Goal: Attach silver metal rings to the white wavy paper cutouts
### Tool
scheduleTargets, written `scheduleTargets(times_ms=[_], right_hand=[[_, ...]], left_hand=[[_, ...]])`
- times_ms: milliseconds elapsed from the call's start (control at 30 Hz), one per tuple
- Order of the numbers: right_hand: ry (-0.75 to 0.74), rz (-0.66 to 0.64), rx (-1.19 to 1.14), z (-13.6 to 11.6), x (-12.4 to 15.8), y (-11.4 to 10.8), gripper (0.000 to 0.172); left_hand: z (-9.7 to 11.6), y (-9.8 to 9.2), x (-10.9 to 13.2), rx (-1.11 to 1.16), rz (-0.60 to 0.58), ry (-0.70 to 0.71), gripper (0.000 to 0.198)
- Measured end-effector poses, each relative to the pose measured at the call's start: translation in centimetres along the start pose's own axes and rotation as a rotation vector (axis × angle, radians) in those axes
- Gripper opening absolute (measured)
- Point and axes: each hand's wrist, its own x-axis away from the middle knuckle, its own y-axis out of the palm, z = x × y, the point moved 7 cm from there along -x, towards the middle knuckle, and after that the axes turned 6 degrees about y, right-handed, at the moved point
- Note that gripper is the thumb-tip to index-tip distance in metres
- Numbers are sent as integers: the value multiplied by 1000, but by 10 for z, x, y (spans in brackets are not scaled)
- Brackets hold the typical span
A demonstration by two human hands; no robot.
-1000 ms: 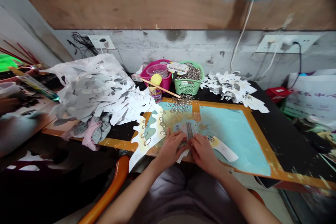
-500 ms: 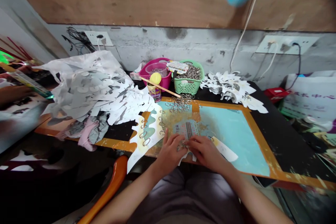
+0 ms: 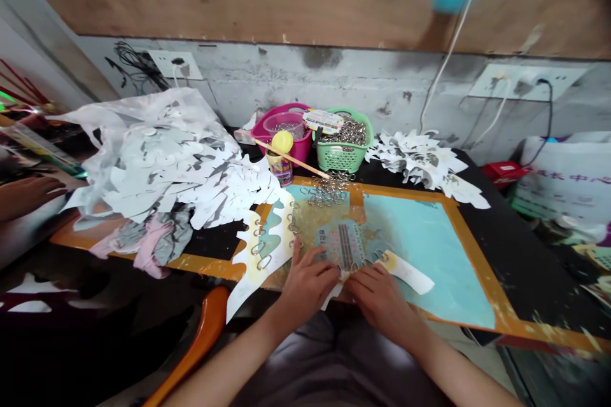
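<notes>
Left hand [image 3: 305,286], right hand [image 3: 377,296] close together, fingers on lower edge of printed paper cutout [image 3: 344,245], grip unclear; cutout on blue-painted board [image 3: 429,254]. Risk: loose metal rings [image 3: 327,194] nearby snag paper, hard tug tears it.

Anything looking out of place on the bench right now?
Yes: a tangle of loose silver metal rings lies on the top edge of the orange-framed blue board, looking spilled, outside the green plastic basket that holds the others.

Bare forearms [image 3: 224,359], loose grey trousers [image 3: 334,362] below them
</notes>
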Motion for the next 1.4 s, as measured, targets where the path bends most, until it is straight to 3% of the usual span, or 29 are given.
scheduleTargets(times_ms=[167, 333, 500, 600, 700, 867, 1067, 1267, 1400], right_hand=[[111, -62, -200, 15, -8, -17, 26], [-40, -233, -51, 8, -25, -3, 16], [-142, -189, 37, 8, -24, 5, 13], [-149, -123, 124, 10, -17, 6, 10], [-126, -26, 177, 5, -8, 6, 13], [-75, 53, 232, -8, 3, 6, 17], [55, -150, -61, 8, -5, -11, 20], [-9, -199, 12, 15, -21, -18, 15], [-151, -241, 81, 9, -26, -7, 29]], left_hand=[[11, -5, 5, -112, 105, 117, 15], [20, -7, 12, -225, 140, 204, 18], [12, -2, 5, -70, 11, 129, 15], [6, 2, -2, 29, -103, 44, 14], [3, 2, -4, 58, -129, -22, 16], [2, 3, -1, 69, -81, -35, 16], [3, 1, 6, 26, 67, 68, 12], [14, -2, 10, -95, 120, 151, 14], [11, 0, 9, -55, 114, 144, 14]])
